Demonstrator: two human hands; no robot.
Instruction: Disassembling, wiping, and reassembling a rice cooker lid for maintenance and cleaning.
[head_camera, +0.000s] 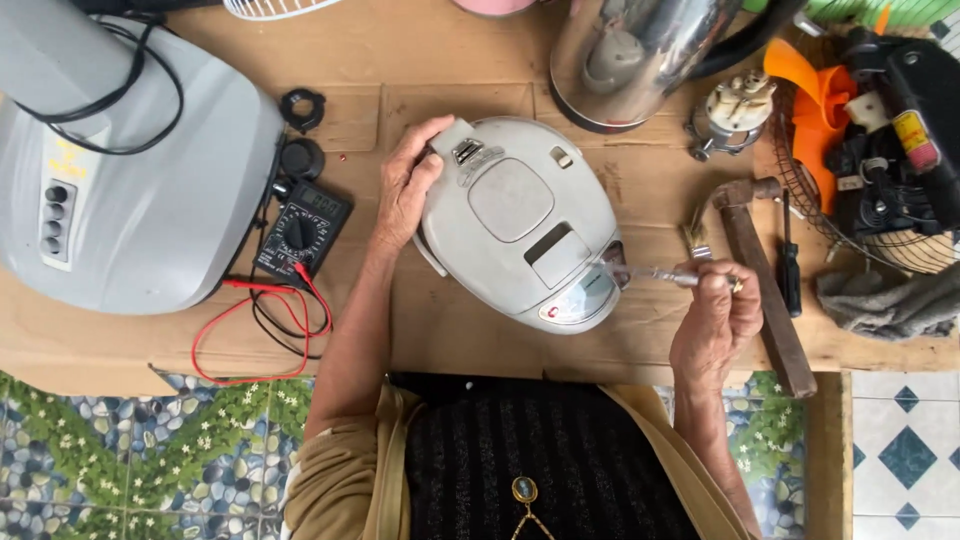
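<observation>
Held in the clenched right hand (712, 318), a screwdriver (655, 272) is pressed tip-first against the front of the cooker lid (520, 225), which lies on the table (450, 340). At its far end the lid is steadied by the left hand's (405, 185) grip. Judged from this, the lid is still whole, with opening barely begun.

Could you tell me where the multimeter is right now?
The multimeter lies on the cardboard, left of the left hand, beside the grey housing.
</observation>
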